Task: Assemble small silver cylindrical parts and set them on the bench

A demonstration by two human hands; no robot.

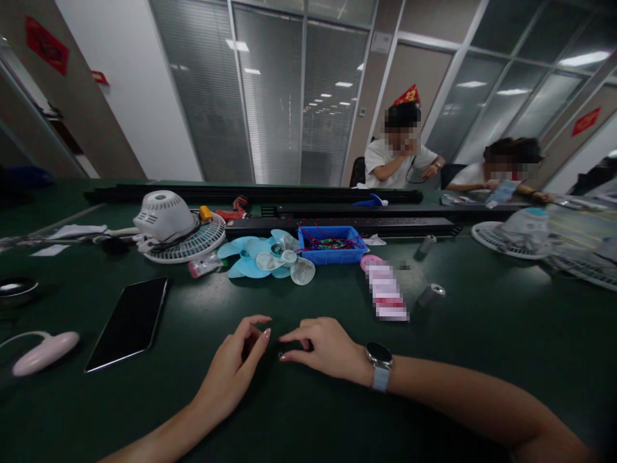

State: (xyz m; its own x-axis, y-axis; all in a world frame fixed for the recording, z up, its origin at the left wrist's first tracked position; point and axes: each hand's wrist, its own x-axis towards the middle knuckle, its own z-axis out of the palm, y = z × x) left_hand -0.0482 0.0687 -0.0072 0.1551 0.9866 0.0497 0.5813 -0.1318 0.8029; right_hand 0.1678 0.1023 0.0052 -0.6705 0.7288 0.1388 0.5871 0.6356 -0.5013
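Blue blades (247,249), mid-frame, look light, stiff and slick, best taken by the hub (277,249); lower centre, left hand (236,357) and right hand (324,344) curl loosely, fingertips parted, seemingly empty.

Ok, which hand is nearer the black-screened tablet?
Left. The left hand is to the right of the tablet, apart from it; the right hand is farther right.
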